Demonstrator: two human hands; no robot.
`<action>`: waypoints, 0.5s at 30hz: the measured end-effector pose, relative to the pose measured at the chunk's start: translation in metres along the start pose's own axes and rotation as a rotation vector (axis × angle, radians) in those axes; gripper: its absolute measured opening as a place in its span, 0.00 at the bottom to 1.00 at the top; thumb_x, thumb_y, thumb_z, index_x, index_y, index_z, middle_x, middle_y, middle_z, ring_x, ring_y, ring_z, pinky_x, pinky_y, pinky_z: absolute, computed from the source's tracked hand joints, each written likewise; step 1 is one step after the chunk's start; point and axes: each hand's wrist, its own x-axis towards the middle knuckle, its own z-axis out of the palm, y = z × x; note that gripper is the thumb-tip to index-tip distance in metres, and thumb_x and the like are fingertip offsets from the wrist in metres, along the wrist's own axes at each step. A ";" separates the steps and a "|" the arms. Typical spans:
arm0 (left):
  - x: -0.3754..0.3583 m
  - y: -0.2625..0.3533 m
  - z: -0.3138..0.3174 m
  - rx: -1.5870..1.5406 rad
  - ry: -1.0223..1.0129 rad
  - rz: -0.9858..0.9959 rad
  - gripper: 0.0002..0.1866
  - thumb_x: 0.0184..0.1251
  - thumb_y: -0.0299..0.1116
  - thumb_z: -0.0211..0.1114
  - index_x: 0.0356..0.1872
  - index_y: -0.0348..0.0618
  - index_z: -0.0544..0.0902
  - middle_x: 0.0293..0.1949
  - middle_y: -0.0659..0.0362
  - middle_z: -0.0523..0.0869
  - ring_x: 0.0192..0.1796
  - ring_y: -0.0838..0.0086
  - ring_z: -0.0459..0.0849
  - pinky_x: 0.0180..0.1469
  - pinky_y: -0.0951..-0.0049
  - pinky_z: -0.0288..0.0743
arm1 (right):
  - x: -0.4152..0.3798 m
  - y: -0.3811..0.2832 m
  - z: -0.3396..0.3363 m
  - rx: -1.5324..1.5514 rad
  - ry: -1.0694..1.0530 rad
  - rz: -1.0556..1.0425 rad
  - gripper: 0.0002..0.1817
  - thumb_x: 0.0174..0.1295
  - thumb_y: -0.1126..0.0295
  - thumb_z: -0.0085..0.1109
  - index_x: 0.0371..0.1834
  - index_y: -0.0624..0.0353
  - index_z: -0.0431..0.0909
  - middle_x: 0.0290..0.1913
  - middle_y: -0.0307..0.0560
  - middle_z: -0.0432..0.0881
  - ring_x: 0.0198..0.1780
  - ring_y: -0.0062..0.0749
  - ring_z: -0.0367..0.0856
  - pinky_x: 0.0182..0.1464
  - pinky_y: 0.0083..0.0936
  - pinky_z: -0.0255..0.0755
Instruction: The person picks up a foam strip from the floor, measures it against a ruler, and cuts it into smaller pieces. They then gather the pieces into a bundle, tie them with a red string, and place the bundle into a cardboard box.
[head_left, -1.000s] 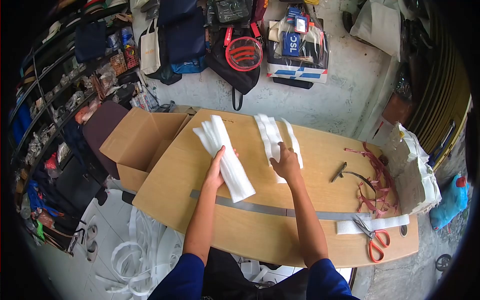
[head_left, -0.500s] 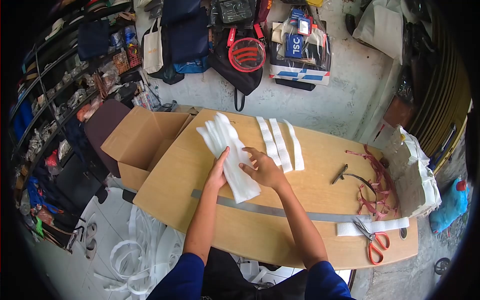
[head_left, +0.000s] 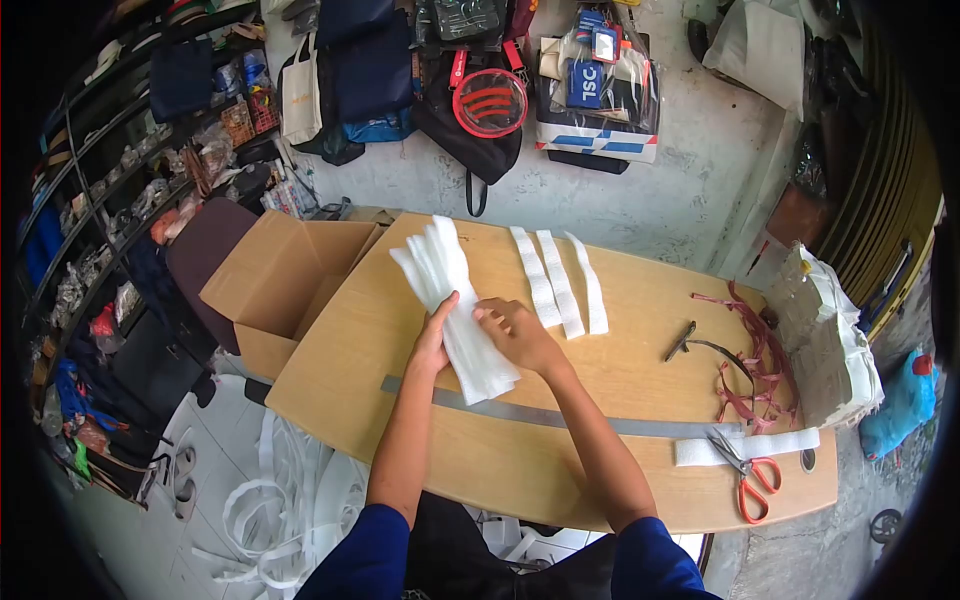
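Note:
A bundle of white foam strips [head_left: 462,335] is held slantwise above the table, its upper ends fanned apart. My left hand [head_left: 433,338] is closed round the bundle's left side, the thumb lying across the top. At the right edge of the bundle, my right hand [head_left: 517,333] has its fingers curled in against the foam, pinching at the edge; the fingertips are partly hidden. Just beyond that hand lie several cut white foam strips [head_left: 556,285]. Below the bundle, a long metal ruler [head_left: 570,422] runs across the table.
Orange-handled scissors [head_left: 747,480] rest over another foam strip [head_left: 695,452] at the table's right. Tangled red ties [head_left: 765,350] and a white block-like bundle [head_left: 825,340] are behind them. An open cardboard box [head_left: 290,275] stands left; foam offcuts [head_left: 290,510] litter the floor.
My right hand has shifted slightly left onto the bundle's edge, and its spread fingers have curled in. The left hand keeps its hold. The view has moved very slightly.

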 end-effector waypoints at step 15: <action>-0.003 0.001 0.006 -0.038 -0.030 -0.019 0.33 0.63 0.48 0.69 0.61 0.37 0.70 0.52 0.52 0.81 0.56 0.62 0.81 0.55 0.58 0.78 | -0.009 0.051 0.002 -0.806 0.365 0.366 0.31 0.55 0.50 0.63 0.55 0.63 0.74 0.52 0.62 0.75 0.53 0.54 0.74 0.55 0.58 0.61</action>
